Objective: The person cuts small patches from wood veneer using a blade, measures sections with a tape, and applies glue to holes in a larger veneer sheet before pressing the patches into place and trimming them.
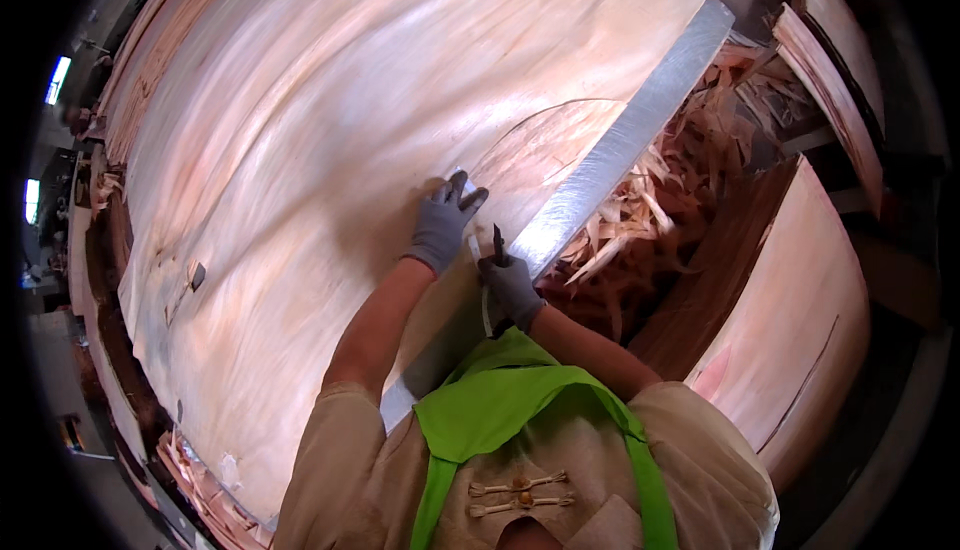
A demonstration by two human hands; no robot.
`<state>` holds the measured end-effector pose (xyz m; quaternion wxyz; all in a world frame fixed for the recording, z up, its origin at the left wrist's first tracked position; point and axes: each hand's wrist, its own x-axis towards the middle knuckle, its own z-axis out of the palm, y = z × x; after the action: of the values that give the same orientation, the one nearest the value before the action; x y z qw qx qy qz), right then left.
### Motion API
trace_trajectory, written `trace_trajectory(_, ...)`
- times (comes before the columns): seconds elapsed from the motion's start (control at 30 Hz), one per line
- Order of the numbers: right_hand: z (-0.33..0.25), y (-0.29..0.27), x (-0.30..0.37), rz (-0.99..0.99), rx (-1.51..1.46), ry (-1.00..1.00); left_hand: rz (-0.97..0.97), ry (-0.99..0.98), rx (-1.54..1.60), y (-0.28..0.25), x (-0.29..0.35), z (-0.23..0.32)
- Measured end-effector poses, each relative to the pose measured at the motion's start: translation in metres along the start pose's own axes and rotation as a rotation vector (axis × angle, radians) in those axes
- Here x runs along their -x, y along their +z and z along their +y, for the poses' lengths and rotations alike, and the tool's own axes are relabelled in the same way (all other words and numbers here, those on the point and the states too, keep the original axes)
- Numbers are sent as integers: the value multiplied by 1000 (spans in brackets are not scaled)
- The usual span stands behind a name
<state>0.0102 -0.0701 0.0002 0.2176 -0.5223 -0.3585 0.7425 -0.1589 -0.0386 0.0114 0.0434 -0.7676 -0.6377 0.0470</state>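
A wide, pale wood veneer sheet [300, 150] lies in front of me, with a curved seam around a patch near its right edge. My left hand [440, 225], in a grey glove, rests on the veneer, thumb and forefinger closed around a small white strip [470, 186]. Closer to me on the right, my gloved right hand [512, 285] is closed around a slim black cutter [498, 240] that points away from me; its blade is not clear. Beside that hand a second length of white strip [474, 248] shows, and a thin pale band hangs below it.
A shiny metal strip [625, 140] runs along the veneer's right edge. Beyond it lies a heap of torn veneer scraps [650, 210]. A thick veneer stack [790, 320] stands at the right, with more curved sheets [830, 90] at the far right.
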Motion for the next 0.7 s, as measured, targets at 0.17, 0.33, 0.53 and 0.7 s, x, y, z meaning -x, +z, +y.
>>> trace_trajectory(0.17,-42,-73,-30,24,-32,-221,57,-28,172,-15,-14,-1)
trace_trajectory(0.33,-83,-97,-62,48,132,-150,81,66,-49,-12,-38,53)
trace_trajectory(0.53,-52,-124,-93,127,296,-199,2,187,-43,-4,-57,74)
trace_trajectory(0.7,-23,-125,-48,7,-178,-69,-20,139,-32,0,-54,79)
